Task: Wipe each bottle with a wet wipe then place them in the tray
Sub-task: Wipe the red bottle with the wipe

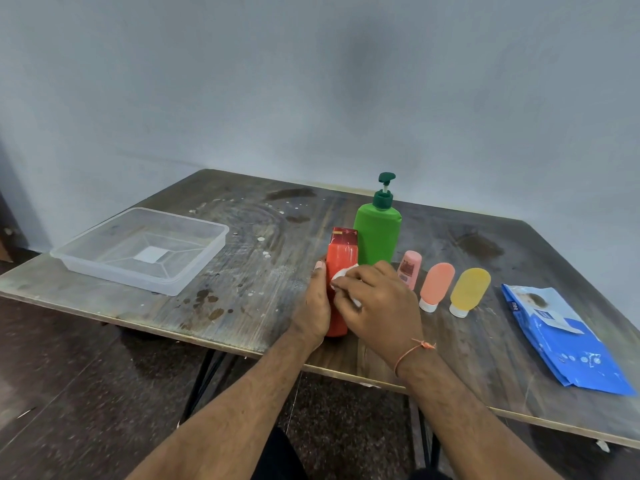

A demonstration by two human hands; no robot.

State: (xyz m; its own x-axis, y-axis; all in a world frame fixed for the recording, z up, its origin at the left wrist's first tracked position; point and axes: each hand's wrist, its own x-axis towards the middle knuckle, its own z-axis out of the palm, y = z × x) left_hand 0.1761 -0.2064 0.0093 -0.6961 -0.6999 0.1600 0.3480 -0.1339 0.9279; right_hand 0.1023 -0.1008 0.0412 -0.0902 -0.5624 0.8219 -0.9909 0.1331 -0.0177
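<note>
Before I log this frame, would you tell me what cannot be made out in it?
Head view only:
- Red bottle: lower half hidden by left hand and right hand.
- Wet wipe: mostly covered by the right hand's fingers.
- Small pink bottle: label print too small to read.
- Wipes pack: text blurred.

Both forearms reached fwd from bottom of view. L hand (313,306) was upright, fingers curled, thumb tip up. R hand (379,303) was knuckles-up, fingers bent inward, prob. pinching, fingertips hidden. A thin orange thread (414,349) circled R wrist.
</note>
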